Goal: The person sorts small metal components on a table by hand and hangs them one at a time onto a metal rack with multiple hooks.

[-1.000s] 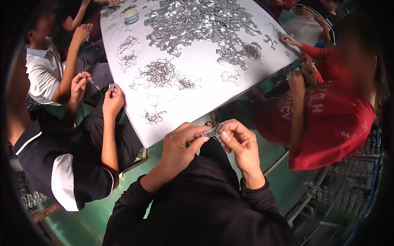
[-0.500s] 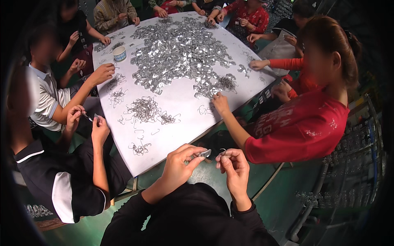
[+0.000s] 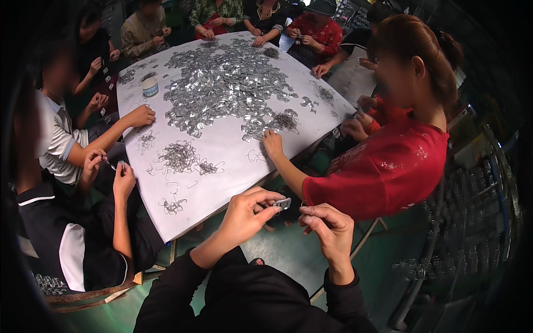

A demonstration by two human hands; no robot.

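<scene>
Between the thumb and fingers of my left hand (image 3: 248, 215) is a small silver metal plate (image 3: 285, 203) with slots cut in it. My right hand (image 3: 331, 226) is closed in a pinch, with a thin wire hook (image 3: 302, 204) just showing at its fingertips. The two hands face each other close together over the table's near edge, and the plate and hook are apart. Beyond them lie loose wire hooks (image 3: 181, 157) in tangled heaps and a broad pile of shiny metal plates (image 3: 219, 77) like the one I hold.
Several people sit around the white-topped table (image 3: 216, 186). A person in a red shirt (image 3: 383, 158) reaches in from the right; another in black and white (image 3: 72, 238) works at the left. A paper cup (image 3: 150, 87) stands at the far left, and racks of metal parts (image 3: 472, 222) at right.
My view has turned slightly, so the table sits farther left. Both hands have moved a little right, and the plate now shows its slotted face.
</scene>
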